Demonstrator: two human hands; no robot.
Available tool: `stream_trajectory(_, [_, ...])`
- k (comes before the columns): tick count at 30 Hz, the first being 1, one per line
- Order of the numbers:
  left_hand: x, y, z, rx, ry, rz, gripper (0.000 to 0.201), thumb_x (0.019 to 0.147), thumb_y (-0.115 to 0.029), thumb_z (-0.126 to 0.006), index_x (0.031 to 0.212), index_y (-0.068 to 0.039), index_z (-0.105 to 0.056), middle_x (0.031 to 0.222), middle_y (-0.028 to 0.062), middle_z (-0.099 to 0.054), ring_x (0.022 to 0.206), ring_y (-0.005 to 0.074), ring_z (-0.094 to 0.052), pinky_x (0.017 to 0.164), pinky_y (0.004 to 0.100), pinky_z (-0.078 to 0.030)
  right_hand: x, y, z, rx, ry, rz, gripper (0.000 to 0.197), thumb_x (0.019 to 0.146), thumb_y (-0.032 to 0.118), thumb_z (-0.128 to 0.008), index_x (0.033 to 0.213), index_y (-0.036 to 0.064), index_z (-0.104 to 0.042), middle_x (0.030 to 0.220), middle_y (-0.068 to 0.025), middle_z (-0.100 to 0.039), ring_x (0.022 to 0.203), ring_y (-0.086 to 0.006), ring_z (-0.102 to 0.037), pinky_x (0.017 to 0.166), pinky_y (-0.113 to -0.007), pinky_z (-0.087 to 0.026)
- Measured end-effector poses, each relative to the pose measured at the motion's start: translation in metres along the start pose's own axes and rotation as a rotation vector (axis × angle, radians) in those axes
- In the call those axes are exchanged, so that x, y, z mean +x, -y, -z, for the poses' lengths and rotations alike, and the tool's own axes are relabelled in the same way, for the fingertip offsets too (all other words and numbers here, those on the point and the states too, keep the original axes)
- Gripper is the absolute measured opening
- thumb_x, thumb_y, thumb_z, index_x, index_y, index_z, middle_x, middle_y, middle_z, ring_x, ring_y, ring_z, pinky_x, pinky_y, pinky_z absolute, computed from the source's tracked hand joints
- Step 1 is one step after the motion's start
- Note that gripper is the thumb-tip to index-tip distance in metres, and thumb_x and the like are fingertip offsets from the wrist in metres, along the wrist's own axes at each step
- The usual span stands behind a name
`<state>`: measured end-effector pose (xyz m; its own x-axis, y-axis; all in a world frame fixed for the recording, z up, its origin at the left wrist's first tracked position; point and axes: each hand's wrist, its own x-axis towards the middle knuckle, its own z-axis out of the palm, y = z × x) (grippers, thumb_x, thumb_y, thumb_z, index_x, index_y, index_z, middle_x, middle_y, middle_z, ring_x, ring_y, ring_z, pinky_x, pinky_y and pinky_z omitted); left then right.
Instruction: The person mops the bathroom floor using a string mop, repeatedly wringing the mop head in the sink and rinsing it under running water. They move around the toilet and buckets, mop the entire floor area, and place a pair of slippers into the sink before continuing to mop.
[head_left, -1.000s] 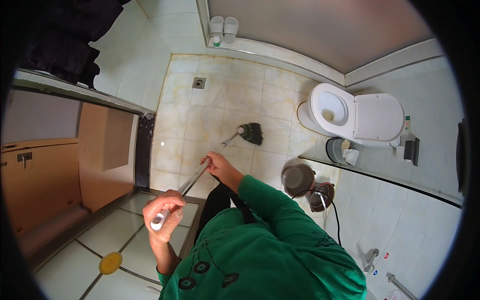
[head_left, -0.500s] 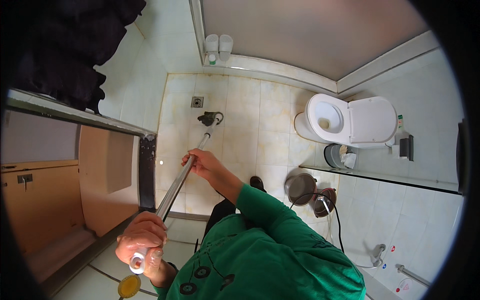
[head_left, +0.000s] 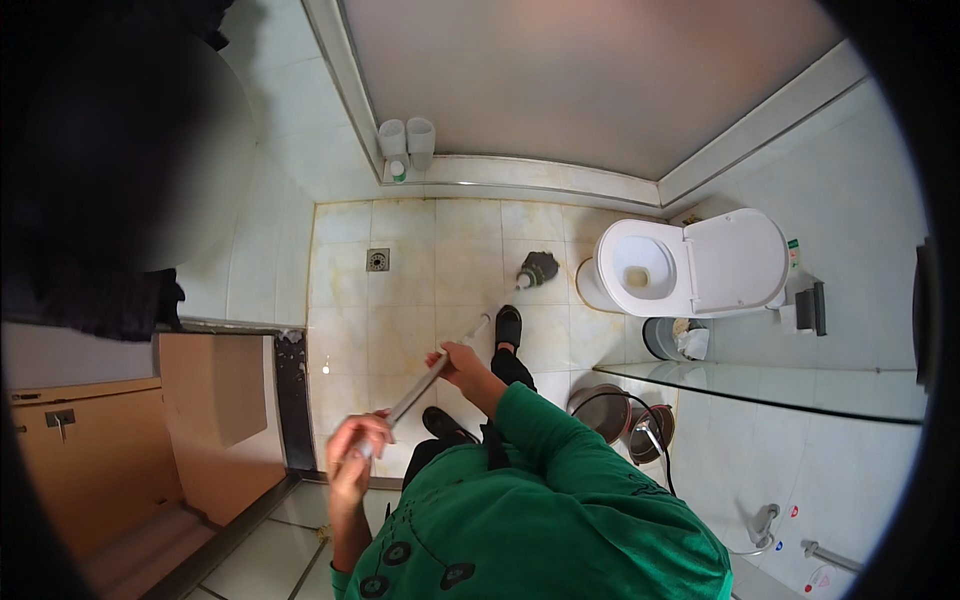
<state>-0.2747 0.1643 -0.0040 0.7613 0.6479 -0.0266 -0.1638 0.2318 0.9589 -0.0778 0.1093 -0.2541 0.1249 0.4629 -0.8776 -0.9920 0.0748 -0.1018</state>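
Observation:
A mop [head_left: 418,392] with a long pale pole slants across the floor, up and to the right from my hands. Its dark, bunched mop head [head_left: 541,267] lies on the tiles left of the toilet [head_left: 612,272], a little beyond my right shoe [head_left: 508,326]. Around the pole's upper end is my left hand [head_left: 355,448], slightly blurred by motion, fingers curled on it. Farther down the pole, my right hand [head_left: 458,366] is closed round it. Both arms come from green sleeves.
A floor drain [head_left: 377,260] is set in the tiles [head_left: 400,305]. Right of me stand a bin [head_left: 660,338], a large bucket [head_left: 603,413] and a smaller bucket [head_left: 650,434] beside a glass panel edge [head_left: 760,392]. A dark door sill [head_left: 292,400] lies left, with dark hanging cloth [head_left: 100,200] above.
The mop head has swept from beside the drain rightward to near the toilet. My left hand has moved up and to the right, my right hand down and to the right. Both shoes now show.

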Motion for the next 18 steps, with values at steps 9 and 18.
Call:
stream_trajectory(9, [0.108, 0.041, -0.059, -0.028, -0.135, 0.126, 0.018, 0.083, -0.016, -0.051, 0.092, -0.001, -0.056, 0.063, 0.0048, -0.049, 0.075, 0.0241, -0.059, 0.106, 0.0509, -0.035, 0.043, 0.115, 0.020, -0.162, 0.013, 0.063, 0.014, 0.087, 0.004, -0.054, 0.084, -0.0088, -0.051, 0.076, -0.0201, -0.060, 0.070, -0.0338, -0.068, 0.066, -0.048, -0.061])
stream_trajectory(18, [0.250, 0.129, -0.156, -0.127, 0.034, 0.249, 0.027, 0.080, -0.010, -0.045, 0.101, 0.003, -0.056, 0.068, 0.0107, -0.055, 0.089, 0.0278, -0.060, 0.116, 0.0518, -0.019, 0.099, 0.299, 0.058, -0.005, -0.174, 0.261, 0.017, 0.086, 0.008, -0.057, 0.074, -0.0023, -0.052, 0.066, -0.0158, -0.056, 0.060, -0.0298, -0.061, 0.061, -0.045, -0.058])
